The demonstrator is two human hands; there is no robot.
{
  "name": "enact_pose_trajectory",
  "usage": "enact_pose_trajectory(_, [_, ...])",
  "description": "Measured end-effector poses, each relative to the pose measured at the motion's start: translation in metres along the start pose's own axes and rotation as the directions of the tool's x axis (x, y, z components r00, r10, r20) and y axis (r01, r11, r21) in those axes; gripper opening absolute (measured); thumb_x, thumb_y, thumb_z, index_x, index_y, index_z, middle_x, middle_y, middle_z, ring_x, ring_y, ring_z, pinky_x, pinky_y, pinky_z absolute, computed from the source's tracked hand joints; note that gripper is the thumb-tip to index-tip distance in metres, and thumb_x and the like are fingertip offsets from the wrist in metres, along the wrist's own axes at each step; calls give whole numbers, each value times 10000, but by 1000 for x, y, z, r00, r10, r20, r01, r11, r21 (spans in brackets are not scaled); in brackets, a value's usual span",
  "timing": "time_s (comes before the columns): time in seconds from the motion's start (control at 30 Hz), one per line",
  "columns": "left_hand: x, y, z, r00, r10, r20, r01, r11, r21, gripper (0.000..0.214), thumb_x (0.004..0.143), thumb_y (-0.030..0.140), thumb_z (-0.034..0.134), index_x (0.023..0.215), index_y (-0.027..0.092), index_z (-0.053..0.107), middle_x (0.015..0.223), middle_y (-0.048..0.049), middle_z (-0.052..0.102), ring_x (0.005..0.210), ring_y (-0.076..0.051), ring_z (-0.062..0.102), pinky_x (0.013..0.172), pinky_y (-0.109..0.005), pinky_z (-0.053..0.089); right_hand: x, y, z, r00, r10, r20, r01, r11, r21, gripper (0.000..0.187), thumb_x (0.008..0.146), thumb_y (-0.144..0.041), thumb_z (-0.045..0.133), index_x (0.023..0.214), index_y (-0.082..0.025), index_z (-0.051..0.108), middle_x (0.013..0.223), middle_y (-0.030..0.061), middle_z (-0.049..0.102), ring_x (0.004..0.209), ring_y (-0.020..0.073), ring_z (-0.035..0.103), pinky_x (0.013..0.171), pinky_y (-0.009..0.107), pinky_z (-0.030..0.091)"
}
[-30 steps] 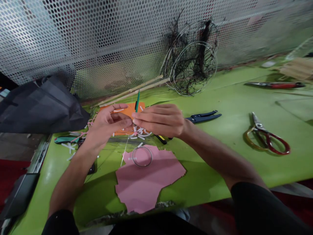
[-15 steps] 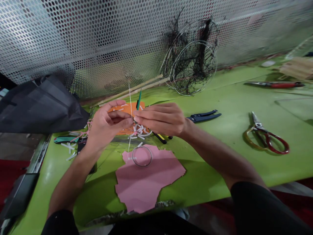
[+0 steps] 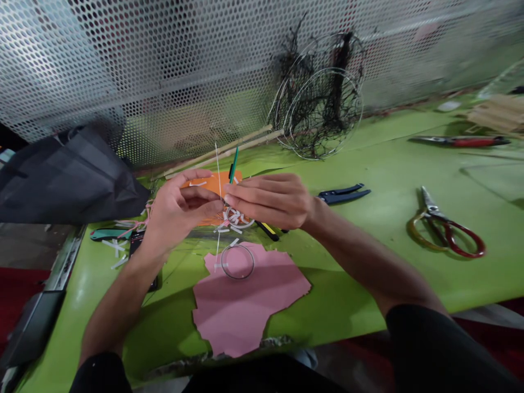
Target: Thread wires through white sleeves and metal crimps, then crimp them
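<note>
My left hand point(image 3: 176, 210) is closed in a pinch on a thin white wire point(image 3: 218, 169), which stands nearly upright above the fingertips and runs down below them. My right hand point(image 3: 272, 199) meets it there, its fingers pressed together around a slim green pointed tool point(image 3: 234, 164) with a small black part. The fingertips hide where the tool and wire meet. Below lies a pink sheet with ragged edges point(image 3: 245, 303), and a thin metal ring point(image 3: 253, 265) rests on its upper part. Behind the hands is an orange sheet point(image 3: 213, 183) with white strips point(image 3: 235, 218) near it.
Scissors point(image 3: 432, 210), dark blue pliers point(image 3: 346, 194) and red-handled pliers point(image 3: 470, 141) lie to the right. Wire hoops with black netting point(image 3: 323, 103) lean on the perforated panel point(image 3: 172, 65). At left are a dark bag point(image 3: 69, 174), a green-handled tool point(image 3: 108, 234) and a phone-like black object point(image 3: 135, 243).
The green tool has tilted slightly to the right. The wire's lower end has shifted a little. Both hands stay in nearly the same place and grip.
</note>
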State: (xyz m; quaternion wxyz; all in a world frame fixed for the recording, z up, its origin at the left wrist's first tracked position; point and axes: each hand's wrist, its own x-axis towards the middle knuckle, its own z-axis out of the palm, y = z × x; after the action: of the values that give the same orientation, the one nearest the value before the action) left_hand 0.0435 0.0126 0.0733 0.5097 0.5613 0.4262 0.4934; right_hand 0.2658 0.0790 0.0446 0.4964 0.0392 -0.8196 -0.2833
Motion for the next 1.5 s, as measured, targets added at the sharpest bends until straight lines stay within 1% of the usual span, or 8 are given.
enact_pose_trajectory(0.17, [-1, 0, 2, 999, 37, -26, -36, 998, 43, 621, 616, 197, 978, 1156, 208, 673, 805, 29, 777, 722, -130, 758, 716, -213, 645, -2, -1, 0, 998, 66, 21, -67, 997, 42, 146, 1002, -138, 620, 1104, -163, 721, 1111, 71, 811, 912, 146, 784, 776, 271, 666])
enact_pose_trajectory(0.37, [-5, 0, 11, 988, 125, -87, -117, 989, 92, 594, 632, 275, 975, 1123, 221, 646, 797, 27, 762, 720, -158, 751, 715, -281, 656, 2, -3, -2, 988, 153, -5, -151, 978, 143, 103, 961, -101, 670, 1052, -105, 718, 1020, 102, 815, 824, 155, 777, 734, 273, 650])
enact_pose_trajectory(0.5, [-6, 0, 15, 972, 207, -107, -189, 969, 159, 570, 687, 318, 949, 1149, 240, 625, 825, 27, 765, 763, -172, 763, 740, -306, 652, 3, -4, -1, 982, 191, -11, -187, 970, 152, 116, 938, -90, 696, 1046, -124, 720, 1018, 82, 818, 838, 154, 783, 742, 268, 653])
enact_pose_trajectory(0.77, [-8, -9, 19, 868, 483, -120, -433, 852, 294, 459, 783, 219, 874, 1144, 253, 592, 822, 50, 765, 807, -142, 761, 820, -300, 638, 4, -8, 3, 929, 371, -4, -355, 892, 279, 91, 955, -146, 716, 1044, -158, 713, 962, 41, 826, 916, 131, 802, 840, 231, 659])
enact_pose_trajectory(1.07, [-8, 1, 16, 952, 297, -81, -270, 931, 245, 557, 731, 331, 929, 1162, 253, 586, 876, 26, 772, 822, -177, 779, 765, -296, 654, 1, -3, 5, 926, 378, -7, -363, 894, 263, 48, 988, -197, 686, 1019, -180, 719, 987, 29, 831, 926, 118, 802, 828, 222, 660])
enact_pose_trajectory(1.2, [-9, 0, 19, 952, 288, -99, -258, 935, 242, 532, 746, 337, 919, 1153, 258, 586, 850, 35, 754, 788, -170, 768, 742, -296, 651, 1, -4, 2, 937, 350, 15, -340, 897, 283, 104, 940, -92, 712, 1036, -133, 718, 991, 47, 827, 965, 114, 791, 883, 201, 632])
enact_pose_trajectory(1.33, [-10, -3, 21, 932, 355, -69, -324, 906, 273, 569, 734, 324, 926, 1181, 259, 581, 870, 29, 745, 799, -171, 757, 781, -320, 654, 1, -3, -3, 929, 367, 40, -361, 879, 311, 167, 939, -133, 728, 1104, -162, 717, 1014, 26, 819, 991, 108, 782, 903, 202, 627])
enact_pose_trajectory(1.5, [-10, -4, 20, 922, 383, -65, -346, 886, 310, 516, 776, 297, 883, 1194, 253, 583, 846, 34, 724, 774, -160, 746, 744, -300, 636, 5, -3, -5, 933, 358, 34, -352, 889, 291, 76, 966, -158, 706, 1035, -188, 715, 954, 6, 827, 905, 107, 795, 842, 206, 642])
